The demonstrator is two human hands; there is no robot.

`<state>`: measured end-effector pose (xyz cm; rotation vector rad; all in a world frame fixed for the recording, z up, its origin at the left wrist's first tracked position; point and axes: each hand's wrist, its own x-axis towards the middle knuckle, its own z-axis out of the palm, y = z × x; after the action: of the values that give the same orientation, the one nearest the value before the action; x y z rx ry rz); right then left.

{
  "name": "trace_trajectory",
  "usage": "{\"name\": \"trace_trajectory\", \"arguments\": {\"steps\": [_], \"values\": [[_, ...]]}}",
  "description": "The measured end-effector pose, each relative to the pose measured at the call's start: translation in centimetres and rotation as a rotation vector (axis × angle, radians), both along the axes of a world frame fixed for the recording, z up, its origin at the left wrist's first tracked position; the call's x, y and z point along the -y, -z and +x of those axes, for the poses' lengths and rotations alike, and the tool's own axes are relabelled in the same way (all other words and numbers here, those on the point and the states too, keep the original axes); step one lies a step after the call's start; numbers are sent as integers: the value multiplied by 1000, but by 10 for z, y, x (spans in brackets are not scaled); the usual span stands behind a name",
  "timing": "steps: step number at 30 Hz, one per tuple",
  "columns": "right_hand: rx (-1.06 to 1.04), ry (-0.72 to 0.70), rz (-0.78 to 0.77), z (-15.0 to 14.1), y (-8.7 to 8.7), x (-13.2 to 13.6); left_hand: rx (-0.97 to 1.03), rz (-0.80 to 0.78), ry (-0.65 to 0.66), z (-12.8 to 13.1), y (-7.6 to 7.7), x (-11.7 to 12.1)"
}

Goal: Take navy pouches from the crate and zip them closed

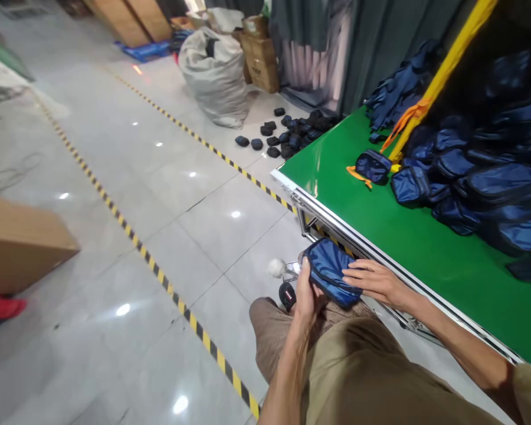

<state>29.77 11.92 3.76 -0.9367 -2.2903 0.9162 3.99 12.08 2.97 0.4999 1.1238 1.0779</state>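
A small blue zip pouch [330, 265] with black edging is held above my lap, beside the table's metal edge. My left hand [308, 292] grips its left side, thumb on top and the other fingers hidden beneath. Across the pouch's right side lies my right hand [378, 283], its fingers stretched out flat over the fabric. On the green table [380, 236] another dark blue pouch [373, 166] sits next to an orange strap, close to a large heap of blue pouches [504, 177].
A yellow post [446, 77] rises from the table. Several small dark pouches [294, 139] lie on the floor by a stuffed white sack [215, 77] and cardboard boxes [259, 59]. Yellow-black tape [150, 265] crosses the tiles. A large carton [22, 242] stands at left.
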Motion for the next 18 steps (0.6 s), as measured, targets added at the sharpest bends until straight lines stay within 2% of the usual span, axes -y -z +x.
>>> {"name": "trace_trajectory", "arguments": {"steps": [3, 6, 9, 11, 13, 16, 18], "values": [[-5, 33, -132, -5, 13, 16, -402, 140, 23, -12, -3, 10], [-126, 282, -400, -23, 16, 20, -784, 306, 132, -5, 3, 26], [-321, 534, -580, -52, 8, 11, -1010, 502, 232, 14, 18, 40], [-338, 602, -605, -71, 0, 3, -1056, 564, 262, 24, 27, 47], [-264, 648, -595, -86, -4, -2, -1035, 521, 263, 27, 30, 52], [-154, 667, -551, -99, -6, -2, -871, 358, 291, 23, 21, 56], [-132, 612, -517, -103, -7, 0, -717, 262, 282, 18, 14, 56]]}}
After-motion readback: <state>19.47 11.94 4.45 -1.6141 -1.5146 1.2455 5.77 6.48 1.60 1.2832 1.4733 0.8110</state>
